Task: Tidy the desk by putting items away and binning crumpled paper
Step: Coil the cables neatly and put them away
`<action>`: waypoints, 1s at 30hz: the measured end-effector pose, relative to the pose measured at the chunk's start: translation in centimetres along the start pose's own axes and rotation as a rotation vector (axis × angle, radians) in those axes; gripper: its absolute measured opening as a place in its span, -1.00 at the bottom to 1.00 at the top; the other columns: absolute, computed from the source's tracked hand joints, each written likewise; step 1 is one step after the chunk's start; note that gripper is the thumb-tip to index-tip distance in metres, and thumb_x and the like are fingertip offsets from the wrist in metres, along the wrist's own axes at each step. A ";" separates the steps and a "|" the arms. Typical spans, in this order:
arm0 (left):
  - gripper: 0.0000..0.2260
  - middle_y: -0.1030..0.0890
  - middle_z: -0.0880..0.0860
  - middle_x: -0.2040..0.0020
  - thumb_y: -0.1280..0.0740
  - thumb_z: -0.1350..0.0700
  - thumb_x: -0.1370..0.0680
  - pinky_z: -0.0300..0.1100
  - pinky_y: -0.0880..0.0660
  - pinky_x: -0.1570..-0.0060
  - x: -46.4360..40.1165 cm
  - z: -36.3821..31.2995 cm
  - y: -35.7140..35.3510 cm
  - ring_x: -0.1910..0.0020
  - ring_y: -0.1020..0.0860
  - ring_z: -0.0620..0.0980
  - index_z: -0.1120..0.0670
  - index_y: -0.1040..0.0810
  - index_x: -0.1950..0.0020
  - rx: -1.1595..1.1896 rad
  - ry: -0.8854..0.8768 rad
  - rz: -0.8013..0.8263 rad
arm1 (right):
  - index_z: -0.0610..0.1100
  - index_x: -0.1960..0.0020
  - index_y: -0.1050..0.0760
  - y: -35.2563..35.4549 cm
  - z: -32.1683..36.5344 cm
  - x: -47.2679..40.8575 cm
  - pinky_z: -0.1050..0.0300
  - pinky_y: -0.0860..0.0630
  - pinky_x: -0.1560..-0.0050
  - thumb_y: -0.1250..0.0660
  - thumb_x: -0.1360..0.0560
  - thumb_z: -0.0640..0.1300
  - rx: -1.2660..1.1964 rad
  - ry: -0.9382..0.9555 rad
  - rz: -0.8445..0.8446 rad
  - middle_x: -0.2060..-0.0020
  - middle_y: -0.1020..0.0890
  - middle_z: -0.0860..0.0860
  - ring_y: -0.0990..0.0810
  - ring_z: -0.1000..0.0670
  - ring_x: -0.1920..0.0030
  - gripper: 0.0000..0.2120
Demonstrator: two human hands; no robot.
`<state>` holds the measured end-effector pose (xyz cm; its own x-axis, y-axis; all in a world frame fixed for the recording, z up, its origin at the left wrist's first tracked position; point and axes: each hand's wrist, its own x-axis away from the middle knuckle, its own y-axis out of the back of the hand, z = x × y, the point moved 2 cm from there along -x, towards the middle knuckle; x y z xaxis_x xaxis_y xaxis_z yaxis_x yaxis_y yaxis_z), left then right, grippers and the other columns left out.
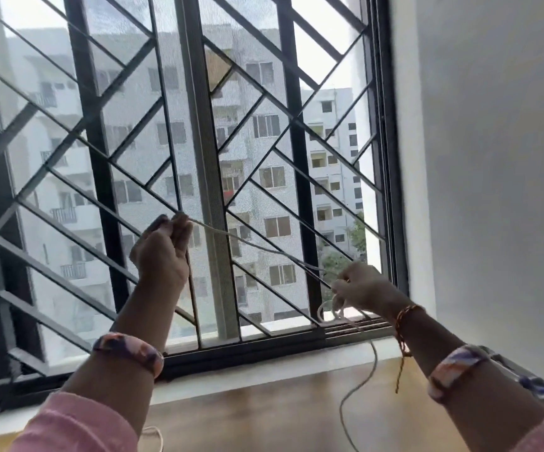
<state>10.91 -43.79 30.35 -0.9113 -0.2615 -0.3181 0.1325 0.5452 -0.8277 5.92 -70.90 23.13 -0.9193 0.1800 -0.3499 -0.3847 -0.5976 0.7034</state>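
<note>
White cord slants between left hand, right hand.

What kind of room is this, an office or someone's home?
Probably a room in an upper-floor flat: a tall window with a black metal grille looks out on a white apartment block, and a brown wooden desk top sits below the sill.

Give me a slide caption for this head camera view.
Left hand and right hand stretch a white cord before a barred window.
</note>
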 end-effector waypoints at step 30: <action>-0.85 -0.61 0.10 0.18 -0.43 0.29 -0.39 -0.41 -0.50 0.32 9.8 8.2 -3.7 0.25 -0.56 -0.07 0.26 -0.60 0.06 -1.139 -0.152 0.527 | -0.24 0.08 -0.53 3.3 5.0 1.7 0.01 -0.60 0.15 -0.18 -0.56 -0.10 -1.072 -0.024 0.226 0.26 -0.68 -0.06 -0.64 -0.04 0.29 -0.77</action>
<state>4.69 -54.89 26.48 -0.7865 0.1479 -0.5996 -0.0145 0.9662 0.2574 2.71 -68.66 27.90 -0.9656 -0.0114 -0.2597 0.0541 -0.9860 -0.1579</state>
